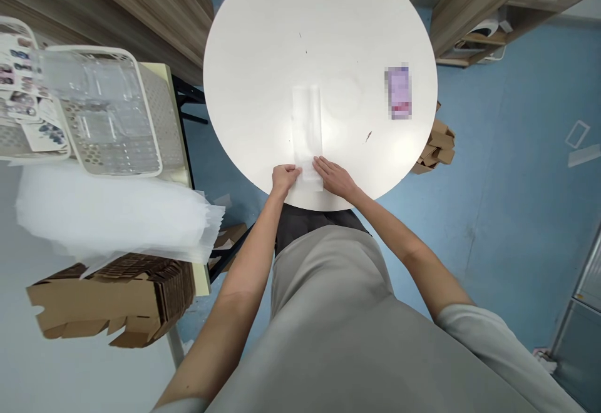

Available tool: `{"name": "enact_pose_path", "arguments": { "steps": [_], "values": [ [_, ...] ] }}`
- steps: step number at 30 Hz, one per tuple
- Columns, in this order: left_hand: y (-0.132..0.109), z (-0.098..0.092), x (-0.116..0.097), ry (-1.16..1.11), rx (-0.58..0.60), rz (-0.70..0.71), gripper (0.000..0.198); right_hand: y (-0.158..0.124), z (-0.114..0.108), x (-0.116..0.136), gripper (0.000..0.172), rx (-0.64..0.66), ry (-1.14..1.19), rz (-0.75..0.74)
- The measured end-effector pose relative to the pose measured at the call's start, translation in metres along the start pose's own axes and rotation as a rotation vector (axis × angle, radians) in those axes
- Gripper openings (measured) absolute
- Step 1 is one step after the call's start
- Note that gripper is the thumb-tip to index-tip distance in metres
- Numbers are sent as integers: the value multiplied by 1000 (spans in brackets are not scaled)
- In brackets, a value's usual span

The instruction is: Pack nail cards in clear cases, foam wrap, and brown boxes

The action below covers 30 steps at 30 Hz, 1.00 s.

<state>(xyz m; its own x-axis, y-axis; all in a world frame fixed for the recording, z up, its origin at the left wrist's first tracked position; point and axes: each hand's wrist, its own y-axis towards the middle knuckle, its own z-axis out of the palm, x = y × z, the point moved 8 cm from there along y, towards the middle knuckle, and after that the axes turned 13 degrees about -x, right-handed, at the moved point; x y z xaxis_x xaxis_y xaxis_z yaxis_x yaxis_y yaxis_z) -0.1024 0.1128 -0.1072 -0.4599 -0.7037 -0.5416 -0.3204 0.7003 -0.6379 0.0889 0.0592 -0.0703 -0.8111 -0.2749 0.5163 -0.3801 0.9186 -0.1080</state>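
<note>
A long, narrow translucent white sheet (307, 119) lies on the round white table (263, 37), its near end close to the table's front edge. Lengthwise folds or creases run along it. Near that end a small clear, boxy shape (308, 171) shows between the hands; what it is I cannot make out. My left hand (284, 179) pinches at the sheet's left side with thumb and fingers closed. Flat and stretched out, the fingers of my right hand (334, 176) rest on the right side of the sheet.
On the table's right lies a blurred purple item (400, 92). A side table at left bears a basket of clear plastic boxes (113, 106), a stack of white sheets (113, 213) and flattened cardboard boxes (107, 303). More cardboard (436, 147) sits below the round table's right edge.
</note>
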Motion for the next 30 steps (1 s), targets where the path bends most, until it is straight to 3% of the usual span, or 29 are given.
{"name": "enact_pose_path", "arguments": {
  "steps": [4, 7, 10, 12, 18, 21, 26, 30],
  "values": [
    [-9, -7, -21, 261, 4, 266, 43, -3, 6, -2, 86, -6, -2, 9],
    [-24, -10, -43, 407, -23, 578, 62, -2, 4, -2, 88, 3, 0, 6],
    [-44, 3, -57, 473, 123, 905, 71, 0, -1, -4, 87, 27, 9, 3],
    [-49, 11, -53, 511, 262, 1001, 76, 2, -4, -5, 84, 36, 16, 9],
    [-37, 10, -34, 635, 390, 1002, 93, 4, -13, -10, 75, 46, 65, 33],
    [-36, 8, -32, 567, 412, 951, 96, 7, -17, -12, 71, 48, 83, 64],
    [-26, 0, -42, 271, 301, 680, 58, 16, -26, -14, 59, 51, 96, 126],
    [-20, -1, -48, 177, 193, 494, 39, 26, -29, -19, 48, 24, 117, 167]
  ]
}}
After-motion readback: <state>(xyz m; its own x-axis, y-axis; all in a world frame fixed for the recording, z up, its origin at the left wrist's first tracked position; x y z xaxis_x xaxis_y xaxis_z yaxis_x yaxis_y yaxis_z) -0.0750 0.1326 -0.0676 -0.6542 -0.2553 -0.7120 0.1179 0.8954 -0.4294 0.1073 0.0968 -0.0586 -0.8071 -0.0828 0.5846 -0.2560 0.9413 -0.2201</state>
